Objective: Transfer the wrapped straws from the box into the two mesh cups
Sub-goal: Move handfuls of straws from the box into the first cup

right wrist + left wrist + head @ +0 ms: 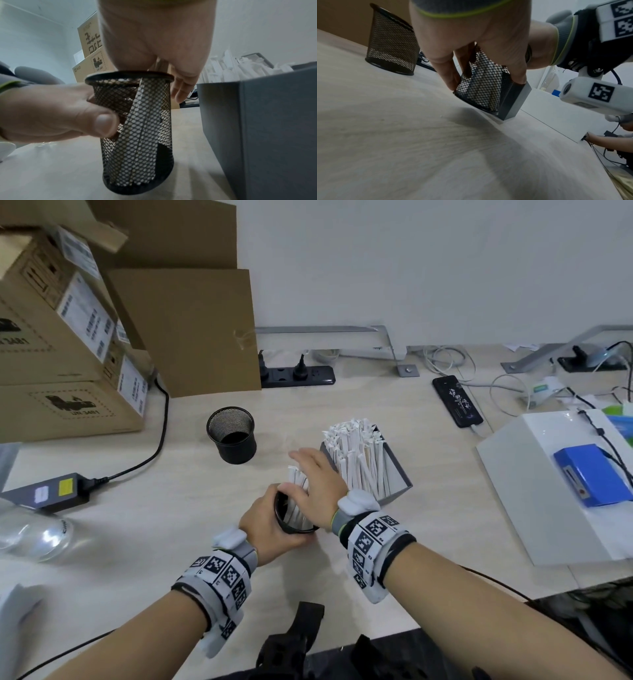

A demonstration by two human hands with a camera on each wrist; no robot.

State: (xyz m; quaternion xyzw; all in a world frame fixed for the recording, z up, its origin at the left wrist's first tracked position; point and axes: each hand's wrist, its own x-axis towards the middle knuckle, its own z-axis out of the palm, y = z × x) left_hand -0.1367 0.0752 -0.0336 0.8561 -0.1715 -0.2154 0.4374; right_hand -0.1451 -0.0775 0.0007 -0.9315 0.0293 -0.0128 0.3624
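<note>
Straws half hidden under flat right hand; left hand apparently grips mesh cup.

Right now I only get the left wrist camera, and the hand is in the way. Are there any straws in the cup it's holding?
Observer: Yes. The head view shows a bunch of wrapped straws standing in the near mesh cup that the left hand grips.
Operator: What's the other hand doing?
Observer: The right hand lies flat over the straw tops, its fingers straight.
Operator: Is the other cup full too?
Observer: No. The head view looks down into the far mesh cup, and there is nothing inside.
</note>
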